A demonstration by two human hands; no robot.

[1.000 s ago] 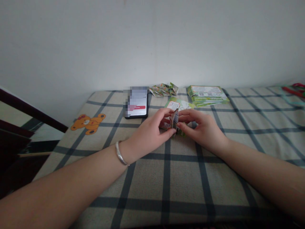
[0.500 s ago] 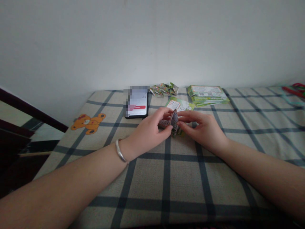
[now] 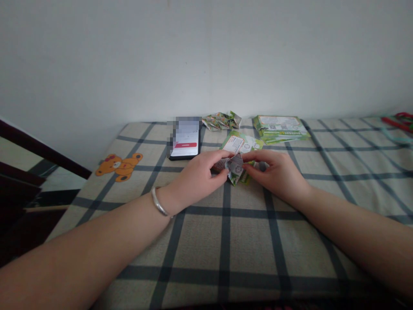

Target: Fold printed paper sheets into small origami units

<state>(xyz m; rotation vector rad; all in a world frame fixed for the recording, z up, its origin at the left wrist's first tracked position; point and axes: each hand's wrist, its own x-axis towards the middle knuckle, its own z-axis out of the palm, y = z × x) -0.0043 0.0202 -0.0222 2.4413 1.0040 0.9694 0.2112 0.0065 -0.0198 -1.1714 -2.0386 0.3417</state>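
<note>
Between my hands is a small folded piece of printed paper (image 3: 236,164), grey with text and green at its lower edge. My left hand (image 3: 206,171) pinches its left side between thumb and fingers; a silver bangle (image 3: 159,202) circles that wrist. On the other side, my right hand (image 3: 274,171) grips the paper's right edge with thumb and fingertips. Just behind the fingers lies a green and white printed sheet (image 3: 247,144), partly covered by my hands. A small grey round thing (image 3: 263,165) shows by my right fingers; its kind is unclear.
A phone (image 3: 186,140) with a lit screen lies left of the sheet. Along the wall are folded green paper pieces (image 3: 222,121) and a stack of printed green leaflets (image 3: 282,128). An orange bear cutout (image 3: 120,166) lies left on the checked tablecloth (image 3: 200,241). Red cord-like items (image 3: 402,122) sit far right.
The folded paper has tipped over from a standing peak to a flatter, turned position. My left hand has shifted slightly left, and more of the sheet behind shows.
</note>
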